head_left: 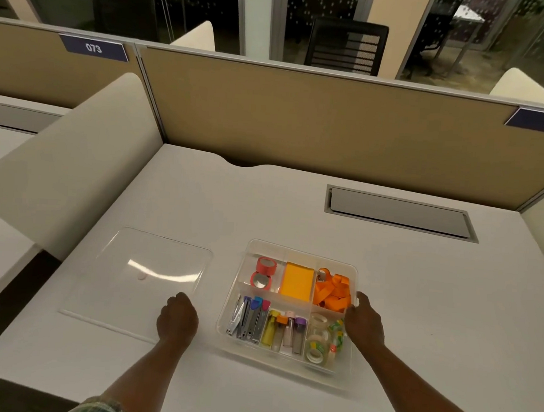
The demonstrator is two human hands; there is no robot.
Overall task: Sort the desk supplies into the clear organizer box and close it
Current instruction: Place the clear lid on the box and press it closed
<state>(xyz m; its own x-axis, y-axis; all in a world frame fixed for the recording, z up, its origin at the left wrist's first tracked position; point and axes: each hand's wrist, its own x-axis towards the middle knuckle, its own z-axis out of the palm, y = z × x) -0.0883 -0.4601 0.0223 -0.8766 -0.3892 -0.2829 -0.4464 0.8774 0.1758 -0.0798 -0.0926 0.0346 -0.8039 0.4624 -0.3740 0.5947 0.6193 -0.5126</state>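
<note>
— Where is the clear organizer box (269, 247)?
— On the white surface (385, 308), towards its front edge, with no cover on it. Every compartment is filled. At the back are red tape rolls (262, 272), an orange pad (296, 280) and orange straps (333, 294). In front are metal clippers (246, 320), small tubes (284, 329) and clear tape rolls (318, 340).
— And the lid (133, 270)?
— Flat on the surface, just left of the box and apart from it.
— How are the hands posed?
— Both forearms reach forward, backs of the hands up. The right hand (365, 319) is at the box's right wall, thumb on the rim, its grip clamped on that wall. The left hand (177, 319) rests on the lid's near right corner, fingers bent downward, knuckles raised.
— Is the left grip closed on the lid?
— I cannot tell; the hand itself hides the fingertips.
</note>
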